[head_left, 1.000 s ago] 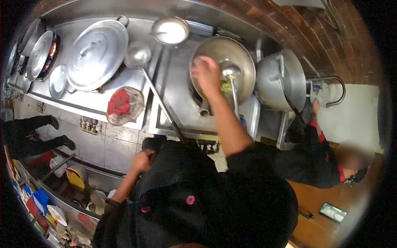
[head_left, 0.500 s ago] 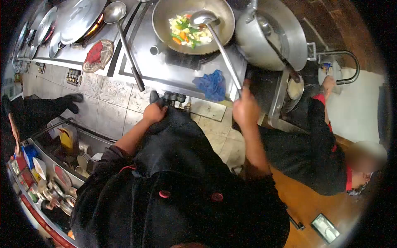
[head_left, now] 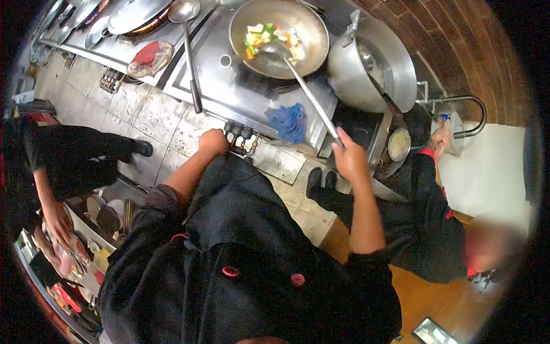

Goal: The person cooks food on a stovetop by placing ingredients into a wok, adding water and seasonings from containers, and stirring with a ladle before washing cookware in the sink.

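My right hand [head_left: 350, 157] is closed round the handle end of a long ladle [head_left: 314, 98]. The ladle's bowl rests among chopped vegetables [head_left: 259, 35] in green, orange and white, inside a wok [head_left: 314, 43] on the stove. Near the stove's control knobs [head_left: 240, 136], my left hand [head_left: 213, 142] is curled into a fist at the front of my dark clothing. Whatever its fingers may hold is hidden. A crumpled blue cloth [head_left: 288, 122] lies on the stove's front edge, between my hands and the wok.
A second ladle [head_left: 192, 69] lies left of the wok; a big pot [head_left: 342, 74] stands right of it. A red cloth [head_left: 148, 54] sits by a lidded pan [head_left: 133, 16]. One person [head_left: 429, 223] works close on my right, another [head_left: 69, 155] at the left counter.
The ladle's bowl has dropped from the wok's upper part into the vegetables, which have shifted. My view has turned somewhat. The person at left appears nearer, with hands over the counter.
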`<state>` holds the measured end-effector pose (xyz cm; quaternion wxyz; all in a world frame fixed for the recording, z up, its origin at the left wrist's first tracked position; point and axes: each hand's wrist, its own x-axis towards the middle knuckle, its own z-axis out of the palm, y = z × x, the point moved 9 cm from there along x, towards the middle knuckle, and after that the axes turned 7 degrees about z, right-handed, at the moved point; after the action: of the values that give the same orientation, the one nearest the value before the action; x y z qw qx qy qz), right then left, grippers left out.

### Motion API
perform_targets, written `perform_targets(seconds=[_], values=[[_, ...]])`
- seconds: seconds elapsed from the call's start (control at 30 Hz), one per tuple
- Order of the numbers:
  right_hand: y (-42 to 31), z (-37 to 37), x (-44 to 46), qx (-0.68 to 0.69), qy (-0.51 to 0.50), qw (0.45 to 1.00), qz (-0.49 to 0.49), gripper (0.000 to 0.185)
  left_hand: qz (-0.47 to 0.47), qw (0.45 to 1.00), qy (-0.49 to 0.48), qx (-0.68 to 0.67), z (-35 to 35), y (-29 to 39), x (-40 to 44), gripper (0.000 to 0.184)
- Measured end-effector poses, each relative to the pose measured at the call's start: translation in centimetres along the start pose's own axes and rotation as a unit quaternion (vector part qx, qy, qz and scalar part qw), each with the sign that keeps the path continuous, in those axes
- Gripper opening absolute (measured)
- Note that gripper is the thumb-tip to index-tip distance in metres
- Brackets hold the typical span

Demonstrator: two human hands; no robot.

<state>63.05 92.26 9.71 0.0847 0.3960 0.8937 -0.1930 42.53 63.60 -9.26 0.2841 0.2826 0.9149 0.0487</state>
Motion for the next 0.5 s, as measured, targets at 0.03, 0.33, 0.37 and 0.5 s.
perform_targets(seconds=[0.03, 0.33, 0.37, 0.5], values=[[0.0, 1.0, 0.7, 0.074, 0.018, 0.997, -0.028, 0.043, 0.013, 0.998, -0.057, 0.000, 1.5, 0.1, 0.4, 0.030], [-0.4, 7.3, 3.1, 0.319, -0.033, 0.944, 0.077, 0.045, 0.088, 0.992, -0.092, -0.014, 7.4, 0.4, 2.8, 0.029], [-1.3, 7.1, 1.9, 0.452, -0.128, 0.873, 0.130, 0.046, 0.104, 0.994, -0.019, -0.009, 7.6, 0.4, 2.8, 0.031], [-0.6, 3.2, 1.6, 0.409, -0.151, 0.891, 0.123, 0.046, -0.122, 0.969, 0.021, -0.216, 5.1, -1.7, -0.4, 0.031]])
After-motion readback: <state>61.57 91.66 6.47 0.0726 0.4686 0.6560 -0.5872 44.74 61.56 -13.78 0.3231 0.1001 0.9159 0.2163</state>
